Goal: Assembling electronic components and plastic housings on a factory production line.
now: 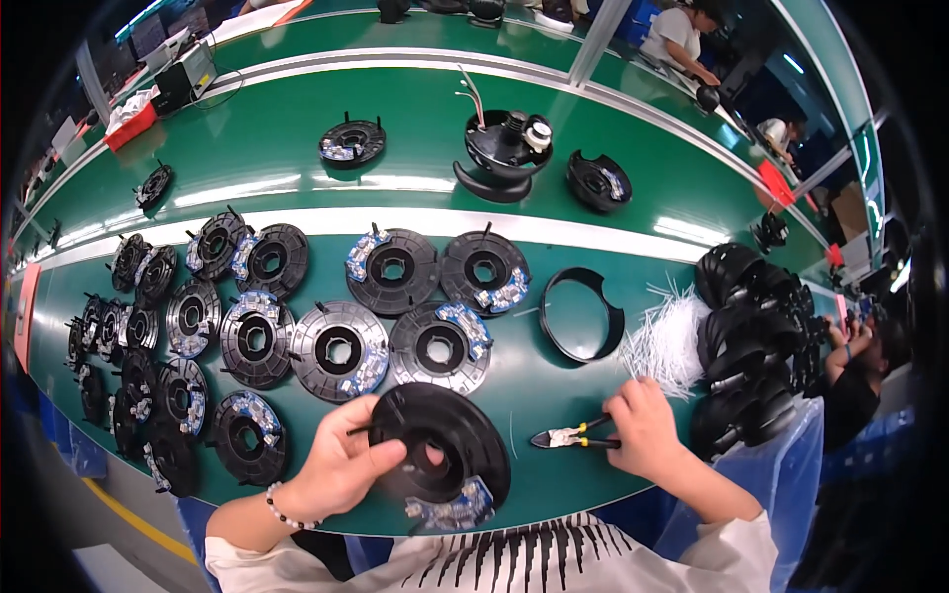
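My left hand (348,463) grips a black round plastic disc (473,435) by its left edge, thumb on its face. The disc is tilted above the near edge of the bench, and a blue circuit board (457,506) shows at its lower rim. On the right, my right hand (641,427) has its fingers closed on the handle ends of a pair of side cutters (563,436) with yellow-and-black grips. The jaws point left, toward the disc. Whether the cutters still rest on the bench I cannot tell.
Several similar black discs with blue boards (341,351) cover the bench's left and middle. A black ring (581,314), a heap of white cable ties (667,341) and stacked black shells (746,341) lie right. A conveyor (415,94) beyond carries a black assembly (506,148). People work at right.
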A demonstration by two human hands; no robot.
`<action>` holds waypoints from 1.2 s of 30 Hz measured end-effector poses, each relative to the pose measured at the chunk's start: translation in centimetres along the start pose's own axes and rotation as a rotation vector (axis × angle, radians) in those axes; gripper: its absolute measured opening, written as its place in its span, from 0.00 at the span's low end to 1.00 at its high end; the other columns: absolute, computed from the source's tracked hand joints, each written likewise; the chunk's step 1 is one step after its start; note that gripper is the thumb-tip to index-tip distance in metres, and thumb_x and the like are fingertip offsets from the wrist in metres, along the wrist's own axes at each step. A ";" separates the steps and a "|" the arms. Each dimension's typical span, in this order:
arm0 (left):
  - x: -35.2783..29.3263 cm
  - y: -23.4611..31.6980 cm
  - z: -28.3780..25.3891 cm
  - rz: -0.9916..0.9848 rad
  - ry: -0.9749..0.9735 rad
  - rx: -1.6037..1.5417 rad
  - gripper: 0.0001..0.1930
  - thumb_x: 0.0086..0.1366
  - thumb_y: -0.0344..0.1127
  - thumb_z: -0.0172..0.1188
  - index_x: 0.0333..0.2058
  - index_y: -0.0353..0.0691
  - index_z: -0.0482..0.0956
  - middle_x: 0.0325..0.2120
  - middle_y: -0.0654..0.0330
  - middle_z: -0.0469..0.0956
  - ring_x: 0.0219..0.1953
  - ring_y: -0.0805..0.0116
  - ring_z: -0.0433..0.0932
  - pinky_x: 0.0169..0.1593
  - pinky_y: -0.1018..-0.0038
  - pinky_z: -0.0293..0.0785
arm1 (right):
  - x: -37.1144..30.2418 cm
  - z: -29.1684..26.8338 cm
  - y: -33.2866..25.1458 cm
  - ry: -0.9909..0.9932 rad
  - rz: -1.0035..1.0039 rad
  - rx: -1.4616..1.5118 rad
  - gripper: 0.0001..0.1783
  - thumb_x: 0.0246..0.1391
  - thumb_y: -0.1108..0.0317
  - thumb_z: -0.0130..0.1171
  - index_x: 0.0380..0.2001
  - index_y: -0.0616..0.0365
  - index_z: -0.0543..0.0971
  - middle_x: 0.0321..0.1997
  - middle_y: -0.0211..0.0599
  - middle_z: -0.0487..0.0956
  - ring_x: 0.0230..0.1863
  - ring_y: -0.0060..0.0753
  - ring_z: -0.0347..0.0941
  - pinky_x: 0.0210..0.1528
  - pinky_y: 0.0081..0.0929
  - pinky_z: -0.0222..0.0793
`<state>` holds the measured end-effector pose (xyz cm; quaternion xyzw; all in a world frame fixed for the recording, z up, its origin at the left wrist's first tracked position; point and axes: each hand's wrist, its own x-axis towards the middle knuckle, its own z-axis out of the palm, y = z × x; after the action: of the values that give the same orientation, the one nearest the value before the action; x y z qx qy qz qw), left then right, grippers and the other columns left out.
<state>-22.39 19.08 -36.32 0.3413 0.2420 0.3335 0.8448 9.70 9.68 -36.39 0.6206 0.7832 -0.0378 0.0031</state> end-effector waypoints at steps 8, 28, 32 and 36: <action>-0.6 -0.2 -1.5 -0.066 -0.105 -0.123 0.18 0.58 0.21 0.49 0.48 0.28 0.61 0.41 0.48 0.71 0.42 0.62 0.74 0.47 0.66 0.70 | 15.8 -13.2 4.5 1.064 -0.152 -0.357 0.24 0.26 0.81 0.57 0.36 0.59 0.71 0.33 0.40 0.72 0.36 0.44 0.67 0.39 0.31 0.62; -0.6 -1.4 -1.0 -0.220 -0.004 -0.080 0.19 0.56 0.28 0.55 0.46 0.28 0.64 0.39 0.52 0.73 0.39 0.64 0.74 0.45 0.68 0.71 | 37.1 -12.1 14.4 0.349 -0.665 -1.087 0.02 0.37 0.66 0.56 0.20 0.45 0.75 0.28 0.23 0.71 0.40 0.26 0.65 0.43 0.27 0.56; -0.2 -1.7 -1.1 -0.253 0.004 -0.064 0.19 0.56 0.28 0.55 0.46 0.28 0.64 0.39 0.52 0.72 0.39 0.64 0.74 0.45 0.68 0.71 | 37.0 -11.5 14.8 0.337 -0.700 -1.074 0.02 0.35 0.66 0.57 0.18 0.46 0.75 0.28 0.24 0.72 0.41 0.25 0.66 0.42 0.26 0.57; -0.2 -1.5 -1.0 -0.262 0.034 -0.062 0.19 0.56 0.28 0.55 0.46 0.28 0.64 0.39 0.52 0.73 0.39 0.64 0.74 0.45 0.69 0.71 | 36.4 -11.4 14.8 0.124 -0.544 -1.055 0.05 0.30 0.70 0.59 0.17 0.48 0.76 0.25 0.29 0.74 0.35 0.30 0.71 0.36 0.27 0.66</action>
<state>-22.55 18.52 -38.05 0.2746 0.2883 0.2336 0.8871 16.22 49.16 -27.70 0.3133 0.8257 0.3932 0.2557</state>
